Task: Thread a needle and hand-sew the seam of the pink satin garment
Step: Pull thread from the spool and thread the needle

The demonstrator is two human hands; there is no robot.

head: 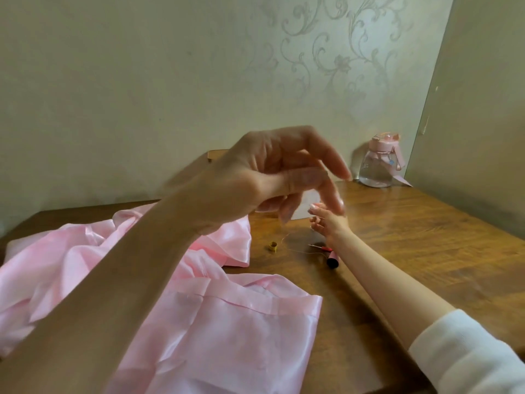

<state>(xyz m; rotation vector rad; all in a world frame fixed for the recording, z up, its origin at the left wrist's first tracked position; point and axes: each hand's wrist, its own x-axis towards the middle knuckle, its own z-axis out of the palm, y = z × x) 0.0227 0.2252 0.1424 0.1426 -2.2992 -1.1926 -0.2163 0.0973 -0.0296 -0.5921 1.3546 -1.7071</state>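
Head view, looking down over the bench [412, 237]. Left hand [272, 177] raised close to the camera, blurred, thumb pressed across toward the curled fingers as if pinching something fine; cannot tell whether a needle or thread end sits in that pinch. Right hand [329, 220] stretched far out over the wood, fingertips drawn together, apparently nipping the thread [292, 240] that loops thinly down across the bench to the dark spool [331, 258] just beside the wrist. Likely drawing a length off the spool, hands spread apart to keep the strand taut and untangled. Needle itself too small to make out.

Small red-handled snips [319, 246] lying just next to the spool, within easy reach for cutting. Gold thimble [272, 247] standing near the edge of the cloth, ready for the stitching. Pink satin garment [227, 331] spread over the left and near part of the bench, a folded, seamed edge turned toward the middle, untouched by either hand, waiting. Clear water bottle [375, 166] with a pink lid parked at the back by the wall, well apart from the work.

Threading stage by the look of it; no sewing begun.
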